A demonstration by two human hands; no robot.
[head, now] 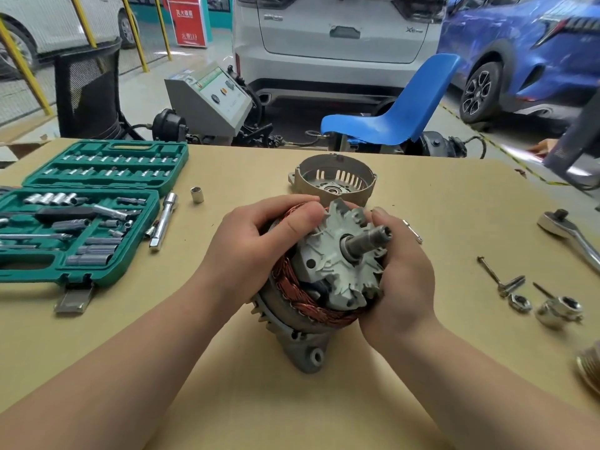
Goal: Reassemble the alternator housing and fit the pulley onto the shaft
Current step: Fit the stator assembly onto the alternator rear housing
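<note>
Two hands, the left hand (259, 251) and right hand (402, 280), curled round the alternator (324, 280) mid-counter (454, 203); the loose housing cover (334, 181) sat nearer the far edge.

Tan counter (422, 222) with tools and alternator parts laid out on it.
At my far left I see an open green socket case (87, 209), with an extension bar (164, 220) and a loose socket (197, 194) just beside it. The empty housing half (334, 181) sits near the far edge. The alternator body (308, 345) rests on the middle. At right lie a ratchet (571, 237), thin bolts (500, 276), two nuts (539, 306) and the pulley (591, 368), cut off by the edge.
</note>
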